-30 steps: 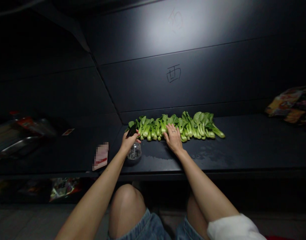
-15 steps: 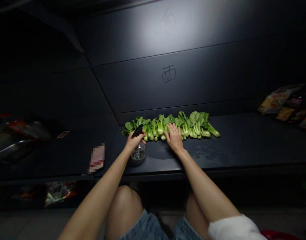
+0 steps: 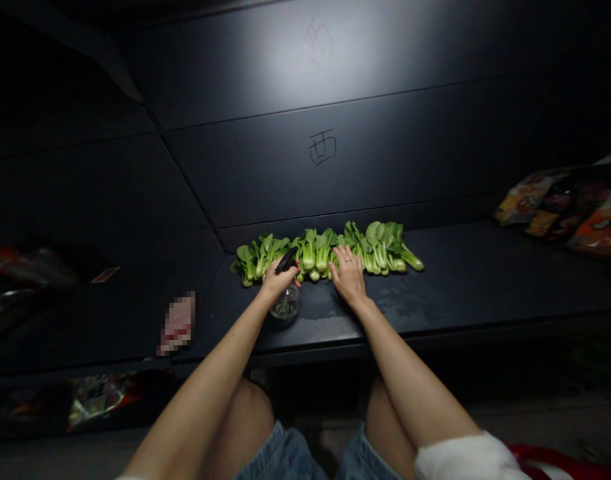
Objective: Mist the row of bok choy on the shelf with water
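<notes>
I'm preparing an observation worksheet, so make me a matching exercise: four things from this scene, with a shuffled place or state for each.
Column one:
1. Spray bottle
2. Right hand
3. Leafy greens
4. Colourful packets

Column two:
A. Palm down at the vegetables
B. At the far right of the picture
C. Gripped by the left hand
D. Laid side by side in a row

Right pairs: 1-C, 2-A, 3-D, 4-B.

Greens [image 3: 380,248] lie on the shelf [image 3: 465,283] behind the spray bottle [image 3: 286,307], left of packets [image 3: 535,197].
</notes>
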Action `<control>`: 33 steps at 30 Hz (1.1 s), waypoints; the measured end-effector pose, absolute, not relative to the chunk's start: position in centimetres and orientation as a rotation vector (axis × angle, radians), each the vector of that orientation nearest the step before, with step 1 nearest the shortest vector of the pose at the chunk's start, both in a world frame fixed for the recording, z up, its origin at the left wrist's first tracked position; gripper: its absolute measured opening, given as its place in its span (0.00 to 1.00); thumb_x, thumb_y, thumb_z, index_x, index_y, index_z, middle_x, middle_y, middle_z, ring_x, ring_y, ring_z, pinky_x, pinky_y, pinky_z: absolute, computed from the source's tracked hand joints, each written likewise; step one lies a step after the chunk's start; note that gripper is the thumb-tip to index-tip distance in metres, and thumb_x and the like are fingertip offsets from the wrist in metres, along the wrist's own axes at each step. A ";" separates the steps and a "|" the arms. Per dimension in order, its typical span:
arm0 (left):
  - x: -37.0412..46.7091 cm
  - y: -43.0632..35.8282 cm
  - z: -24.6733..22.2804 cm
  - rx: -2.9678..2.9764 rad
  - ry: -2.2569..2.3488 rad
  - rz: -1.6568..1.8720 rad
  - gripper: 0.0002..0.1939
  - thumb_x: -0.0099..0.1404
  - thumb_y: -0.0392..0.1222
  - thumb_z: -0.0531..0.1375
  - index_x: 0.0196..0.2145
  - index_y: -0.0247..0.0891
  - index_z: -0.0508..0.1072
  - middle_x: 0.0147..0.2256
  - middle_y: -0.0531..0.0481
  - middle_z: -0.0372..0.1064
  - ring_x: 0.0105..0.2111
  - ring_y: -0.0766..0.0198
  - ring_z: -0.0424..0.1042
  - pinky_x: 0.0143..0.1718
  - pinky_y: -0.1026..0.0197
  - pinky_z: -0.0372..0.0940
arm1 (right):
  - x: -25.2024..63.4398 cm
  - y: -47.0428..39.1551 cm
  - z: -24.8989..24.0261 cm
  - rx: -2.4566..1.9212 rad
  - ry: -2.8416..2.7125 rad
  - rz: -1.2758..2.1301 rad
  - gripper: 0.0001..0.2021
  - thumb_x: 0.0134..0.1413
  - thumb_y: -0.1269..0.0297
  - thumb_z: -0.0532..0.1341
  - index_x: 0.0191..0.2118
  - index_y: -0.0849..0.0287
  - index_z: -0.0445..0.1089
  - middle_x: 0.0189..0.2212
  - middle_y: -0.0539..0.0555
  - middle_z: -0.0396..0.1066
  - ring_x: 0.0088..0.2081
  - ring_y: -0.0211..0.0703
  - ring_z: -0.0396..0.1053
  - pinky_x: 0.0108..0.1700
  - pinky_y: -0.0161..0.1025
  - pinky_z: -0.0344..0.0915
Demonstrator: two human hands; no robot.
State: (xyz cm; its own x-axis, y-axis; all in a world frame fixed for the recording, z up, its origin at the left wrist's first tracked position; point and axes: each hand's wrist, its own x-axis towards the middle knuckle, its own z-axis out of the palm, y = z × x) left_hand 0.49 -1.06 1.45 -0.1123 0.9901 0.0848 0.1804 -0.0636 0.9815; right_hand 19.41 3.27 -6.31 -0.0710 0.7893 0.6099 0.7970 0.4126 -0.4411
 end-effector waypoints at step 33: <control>6.8 0.4 0.6 1.434 1.355 1.154 0.11 0.52 0.33 0.58 0.35 0.35 0.71 0.28 0.53 0.73 0.15 0.68 0.70 0.20 0.66 0.63 | 24.1 3.3 -7.1 -1.594 -1.717 -0.073 0.25 0.65 0.61 0.50 0.63 0.66 0.62 0.65 0.66 0.59 0.67 0.55 0.51 0.66 0.57 0.46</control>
State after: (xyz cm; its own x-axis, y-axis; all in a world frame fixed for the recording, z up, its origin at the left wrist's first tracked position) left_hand 6.83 0.40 0.58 -0.0039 0.9970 0.0770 0.2344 -0.0740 0.9693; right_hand 24.09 3.30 -7.10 0.0869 0.8241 0.5598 0.8684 0.2127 -0.4479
